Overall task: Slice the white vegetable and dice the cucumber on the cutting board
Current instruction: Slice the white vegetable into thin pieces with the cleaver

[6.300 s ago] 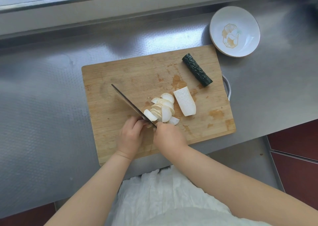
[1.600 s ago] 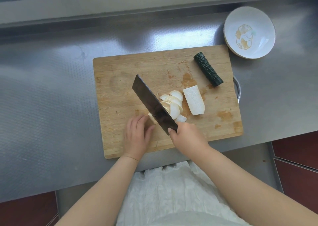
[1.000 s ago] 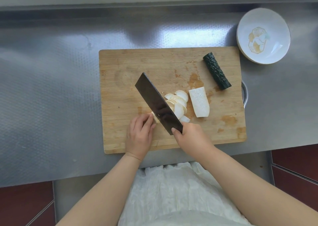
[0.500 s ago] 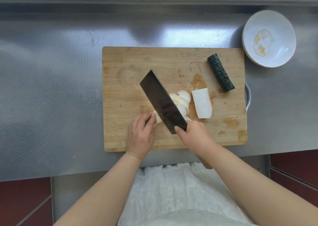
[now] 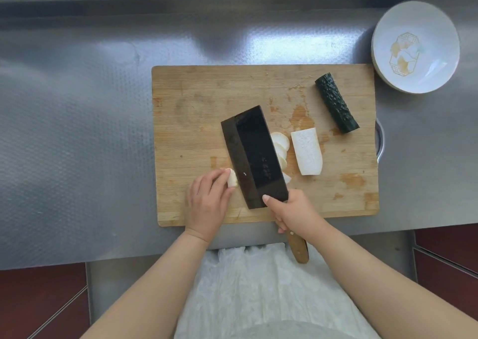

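A wooden cutting board (image 5: 196,101) lies on the steel counter. My right hand (image 5: 294,213) grips a dark cleaver (image 5: 254,155) by its wooden handle, the blade tilted flat and covering most of a pile of white slices (image 5: 280,145). My left hand (image 5: 205,201) holds a small white end piece (image 5: 232,178) against the board, just left of the blade. A larger uncut white vegetable half (image 5: 307,151) lies flat to the right of the slices. A dark green cucumber piece (image 5: 336,102) lies whole at the board's far right corner.
A white bowl (image 5: 416,46) with a gold emblem stands on the counter beyond the board's right corner. A metal rim (image 5: 380,142) pokes out under the board's right edge. The steel counter (image 5: 77,132) stretches left. White cloth covers my lap below.
The cleaver has tipped from upright to lying nearly flat over the slices. My left hand keeps hold of the small end piece, now apart from the pile. The view has shifted.
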Motion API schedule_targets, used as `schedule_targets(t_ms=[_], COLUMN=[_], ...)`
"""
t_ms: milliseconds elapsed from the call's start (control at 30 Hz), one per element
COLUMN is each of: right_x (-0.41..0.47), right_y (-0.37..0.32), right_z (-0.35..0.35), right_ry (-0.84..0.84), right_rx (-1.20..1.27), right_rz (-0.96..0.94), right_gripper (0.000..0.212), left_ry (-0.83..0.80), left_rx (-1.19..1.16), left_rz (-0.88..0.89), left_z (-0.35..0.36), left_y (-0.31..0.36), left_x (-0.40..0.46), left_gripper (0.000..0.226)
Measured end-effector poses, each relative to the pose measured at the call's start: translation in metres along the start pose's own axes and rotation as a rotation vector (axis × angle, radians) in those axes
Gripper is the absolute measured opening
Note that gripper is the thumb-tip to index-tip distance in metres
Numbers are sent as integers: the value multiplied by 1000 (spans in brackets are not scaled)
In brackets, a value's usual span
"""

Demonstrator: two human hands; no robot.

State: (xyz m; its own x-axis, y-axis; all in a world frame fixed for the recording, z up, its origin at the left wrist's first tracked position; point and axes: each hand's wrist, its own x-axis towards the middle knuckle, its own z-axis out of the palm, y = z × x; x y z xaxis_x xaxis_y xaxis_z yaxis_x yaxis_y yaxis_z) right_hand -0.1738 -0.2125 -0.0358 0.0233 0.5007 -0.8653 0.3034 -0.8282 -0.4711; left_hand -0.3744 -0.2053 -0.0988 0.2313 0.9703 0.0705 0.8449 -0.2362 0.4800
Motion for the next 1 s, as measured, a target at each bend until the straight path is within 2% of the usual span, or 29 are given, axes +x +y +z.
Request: schedule_targets(t_ms=[133,333,433,500,600,700,767,867,1000], right_x=[0,-8,-12,-14,-15,-15,-16,-16,-18], right_y=[5,10,10,12,15,20,23,24,21], right_z=[3,-9,-9,-8,-5,-4,-4,-2,3], right_ry=[29,68,72,77,80,97,106,98,124], right_rx=[84,133,106,92,82,74,42,-24,-193], right_rz=[-32,-97,-119,-124,-120,-115,-127,-131,-152], right_gripper=[23,29,27,25,23,19,19,23,24], left_ry=[-127,-250,-311,-304,-300,-245,-213,-149,-139], left_rx=[33,-49,-208,-381,-541,-618,-588,-311,-131], left_rz=[-75,-142,-203,-325,-456,-459,-438,-316,-229], left_z=[-7,-17,-25,-29,-34,-39,-40,-39,-39], left_y=[1,3,6,9,12,12,11,7,4], left_x=[12,22,26,28,32,34,31,22,9], left_gripper=[47,32,21,16,21,30,27,6,15])
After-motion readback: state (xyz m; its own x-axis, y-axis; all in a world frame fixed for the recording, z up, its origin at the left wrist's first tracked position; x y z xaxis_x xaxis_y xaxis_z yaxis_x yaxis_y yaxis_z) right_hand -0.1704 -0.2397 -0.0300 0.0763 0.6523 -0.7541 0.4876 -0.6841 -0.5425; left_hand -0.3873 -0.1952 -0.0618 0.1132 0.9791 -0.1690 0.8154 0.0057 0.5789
